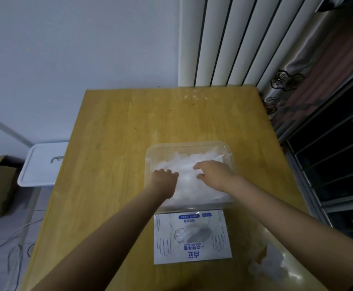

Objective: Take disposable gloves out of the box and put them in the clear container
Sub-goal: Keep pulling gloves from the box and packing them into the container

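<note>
Gloves (190, 171): a heap of thin whitish gloves fills the clear container, with both hands on top of it.
Clear container (189, 143): on the worktop (119, 133), right of its middle, just beyond the box's far side.
Box (192, 236): lies flat toward the worktop's near edge, printed face up; more gloves show through its oval opening.
Left hand (165, 178): on the heap's left side, fingers bent down into the gloves; I cannot tell whether its grip holds any.
Right hand (213, 174): on the heap's middle, grip apart, fingers spread and resting on the gloves.
Crumpled clear plastic (270, 263): near the worktop's near right corner.
White lid (43, 164): beside the worktop's left edge, lower down.
</note>
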Tool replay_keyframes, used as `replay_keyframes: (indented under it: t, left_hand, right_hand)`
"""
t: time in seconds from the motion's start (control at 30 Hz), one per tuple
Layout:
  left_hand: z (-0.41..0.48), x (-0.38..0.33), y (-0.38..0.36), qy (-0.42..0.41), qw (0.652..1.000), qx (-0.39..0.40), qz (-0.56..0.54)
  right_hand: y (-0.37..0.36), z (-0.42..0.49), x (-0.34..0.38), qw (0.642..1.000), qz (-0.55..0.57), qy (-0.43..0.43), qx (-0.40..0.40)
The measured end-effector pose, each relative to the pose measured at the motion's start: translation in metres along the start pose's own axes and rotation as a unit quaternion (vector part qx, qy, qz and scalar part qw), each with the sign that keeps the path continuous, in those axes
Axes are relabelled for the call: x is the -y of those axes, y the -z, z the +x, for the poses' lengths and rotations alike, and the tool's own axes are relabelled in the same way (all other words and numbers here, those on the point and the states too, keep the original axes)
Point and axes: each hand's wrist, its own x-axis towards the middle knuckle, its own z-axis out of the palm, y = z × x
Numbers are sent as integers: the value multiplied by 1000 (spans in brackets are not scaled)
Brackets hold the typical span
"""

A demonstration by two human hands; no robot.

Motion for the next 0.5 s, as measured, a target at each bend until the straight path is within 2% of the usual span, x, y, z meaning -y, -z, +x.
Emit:
replay_keyframes:
  t: [0.1,0.17,0.23,0.3,0.4,0.5]
  left_hand:
    - [-21,-4,15,13,996,-89,-29]
    - [-36,-8,22,7,981,-179,-74]
    - [-54,-14,21,-22,959,-254,-127]
    - [-75,-23,15,-59,936,-303,-169]
    - [-104,-37,-9,-105,921,-316,-201]
    - [-120,-46,-39,-129,929,-277,-208]
  right_hand:
    - [1,-33,16,989,60,67,-120]
    - [-5,-55,23,975,96,125,-155]
    - [-19,-76,24,971,77,181,-137]
    - [-38,-91,24,975,24,202,-84]
    - [-68,-101,25,981,-52,184,-23]
    - [-90,-103,25,984,-65,164,-36]
